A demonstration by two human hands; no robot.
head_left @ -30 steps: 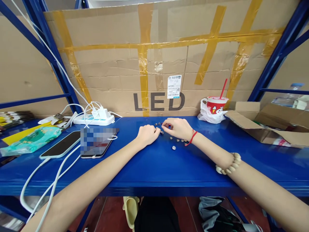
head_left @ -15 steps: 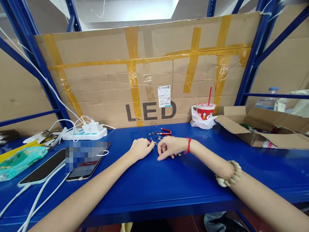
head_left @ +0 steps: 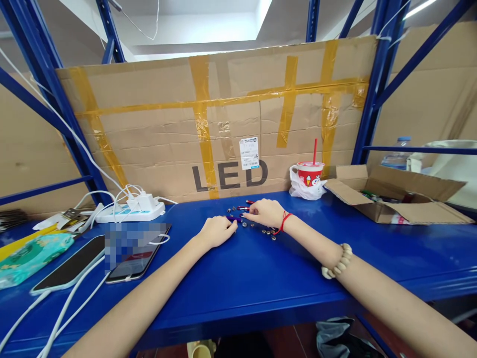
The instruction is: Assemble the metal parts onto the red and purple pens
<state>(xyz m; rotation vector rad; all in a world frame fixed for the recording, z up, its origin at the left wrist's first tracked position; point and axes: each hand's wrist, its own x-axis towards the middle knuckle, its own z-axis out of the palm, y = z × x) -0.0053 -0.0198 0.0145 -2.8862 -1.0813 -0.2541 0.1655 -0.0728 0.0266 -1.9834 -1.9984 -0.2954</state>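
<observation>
Surface: blue; spans the lower half of the frame.
Left hand: rests on the surface at center, fingers bent.
Left grip: fingertips at the purple rod; whether it is grasped cannot be told.
Right hand: just right of center, palm down, fingers pointing left.
Right grip: fingers bent, tips near the purple rod's right end; cannot tell whether anything is grasped.
Purple rod: center of the frame, between the two hands.
Red rods: just above the purple rod, partly covered by the right hand.
Metal parts: small, scattered around the rods and below the right hand; one group lies near the red cord on the right wrist.
Phones: two, lower left, cables attached.
Power strip: left, above the phones, plugs inserted.
Teal packet: far left, beside the phones.
Cup: right of center, red straw upright, plastic bag around its base.
Box: right, flaps open, contents partly visible.
Cardboard: behind the surface, marked LED.
</observation>
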